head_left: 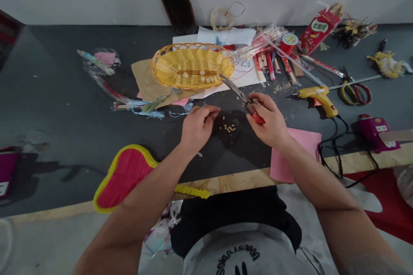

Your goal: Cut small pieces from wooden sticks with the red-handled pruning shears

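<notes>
My right hand point(269, 120) is closed round the red handles of a pair of scissors point(240, 94), whose blades point up and left toward the yellow wicker basket point(193, 62). My left hand point(199, 126) is held with its fingers and thumb pinched together over the dark table; whatever is between the fingertips is too small to make out. Between my hands lie several tiny light-coloured pieces point(229, 128). A few pale small pieces point(207, 80) rest inside the basket.
A yellow glue gun point(318, 96) with a black cable lies right, near another pair of scissors point(355, 92). Pink paper point(297, 154) is under my right forearm. A red and yellow fan-shaped piece point(125, 174) sits front left. Blue tassels point(146, 109) lie left of the basket.
</notes>
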A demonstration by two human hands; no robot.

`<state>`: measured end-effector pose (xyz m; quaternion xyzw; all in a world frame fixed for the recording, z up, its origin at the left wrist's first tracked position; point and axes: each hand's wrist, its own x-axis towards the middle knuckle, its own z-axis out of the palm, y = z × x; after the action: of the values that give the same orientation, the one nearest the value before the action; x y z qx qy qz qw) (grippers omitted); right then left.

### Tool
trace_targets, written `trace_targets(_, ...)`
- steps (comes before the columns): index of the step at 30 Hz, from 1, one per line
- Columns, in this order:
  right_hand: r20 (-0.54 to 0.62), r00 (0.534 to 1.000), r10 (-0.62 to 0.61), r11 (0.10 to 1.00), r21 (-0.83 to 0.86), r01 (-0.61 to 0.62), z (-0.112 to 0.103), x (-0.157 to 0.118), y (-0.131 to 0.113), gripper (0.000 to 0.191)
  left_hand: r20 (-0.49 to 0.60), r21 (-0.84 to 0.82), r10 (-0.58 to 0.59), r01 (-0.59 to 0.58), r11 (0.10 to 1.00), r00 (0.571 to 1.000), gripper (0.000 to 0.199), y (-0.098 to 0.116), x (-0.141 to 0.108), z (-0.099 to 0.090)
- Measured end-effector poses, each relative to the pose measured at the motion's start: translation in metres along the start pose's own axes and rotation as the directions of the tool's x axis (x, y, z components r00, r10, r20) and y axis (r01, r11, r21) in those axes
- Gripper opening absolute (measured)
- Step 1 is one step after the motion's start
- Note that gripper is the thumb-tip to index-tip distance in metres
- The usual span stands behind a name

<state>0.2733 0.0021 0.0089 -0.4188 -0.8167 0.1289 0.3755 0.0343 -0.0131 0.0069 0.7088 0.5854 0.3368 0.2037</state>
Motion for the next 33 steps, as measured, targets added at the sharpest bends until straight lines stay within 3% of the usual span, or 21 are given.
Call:
trace_targets(3, 0.012, 1.000, 0.015, 1.000, 0.012, -0.015, -0.001, 0.001, 0.001, 0.019, -0.105, -0.007, 0.038, -0.039, 0.999, 0.994, 0.021, -0.004, 0.002, -0.016)
trace_targets(6, 0.032, 0.998, 0.049, 0.999, 0.018, -0.050, -0.002, 0.002, 0.002, 0.019, -0.135, 0.107, -0.044, 0.059, 0.993, 0.990, 0.020, -0.009, 0.006, -0.038)
trace_targets(8, 0.033, 0.998, 0.056, 0.998, 0.021, -0.057, -0.003, 0.002, 0.003, 0.020, -0.053, 0.208, -0.056, 0.065, 0.976, 0.997, 0.019, -0.013, 0.006, -0.051)
trace_targets(11, 0.039, 0.998, 0.053, 0.998, 0.030, -0.055, -0.003, 0.002, 0.004, 0.020, 0.117, 0.329, -0.001, -0.038, 0.944, 0.993, 0.020, -0.020, 0.003, -0.060)
trace_targets(14, 0.055, 0.997, 0.062, 0.998, 0.030, -0.063, -0.003, 0.002, 0.004, 0.021, 0.280, 0.409, 0.010, -0.128, 0.904, 0.960, 0.020, -0.028, -0.002, -0.061)
trace_targets(17, 0.068, 0.995, 0.066, 0.998, 0.015, -0.067, -0.002, 0.002, 0.005, 0.021, 0.346, 0.404, 0.004, -0.153, 0.902, 0.938, 0.020, -0.030, -0.004, -0.059)
trace_targets(20, 0.081, 0.996, 0.034, 0.999, -0.010, -0.034, -0.001, 0.000, 0.004, 0.022, 0.286, 0.211, -0.011, -0.052, 0.976, 0.958, 0.016, -0.020, 0.000, -0.053)
trace_targets(22, 0.095, 0.995, -0.010, 0.999, -0.040, 0.013, -0.001, -0.001, 0.002, 0.023, 0.222, -0.079, -0.102, 0.122, 0.989, 0.970, 0.014, -0.009, 0.003, -0.043)
trace_targets(24, 0.125, 0.991, -0.036, 0.995, -0.086, 0.048, -0.001, -0.002, -0.001, 0.023, 0.190, -0.439, -0.198, 0.264, 0.859, 0.962, 0.021, 0.002, 0.005, -0.032)
trace_targets(26, 0.165, 0.986, -0.032, 0.989, -0.138, 0.055, -0.002, -0.004, -0.005, 0.025, 0.198, -0.666, -0.261, 0.325, 0.672, 0.945, 0.031, 0.010, 0.007, -0.021)
trace_targets(29, 0.206, 0.978, -0.021, 0.979, -0.196, 0.062, -0.003, -0.006, -0.010, 0.027, 0.205, -0.789, -0.330, 0.355, 0.502, 0.921, 0.041, 0.014, 0.007, -0.011)
trace_targets(33, 0.221, 0.975, -0.036, 0.966, -0.241, 0.090, -0.004, -0.008, -0.016, 0.026, 0.206, -0.832, -0.365, 0.359, 0.423, 0.908, 0.047, 0.010, 0.005, -0.008)
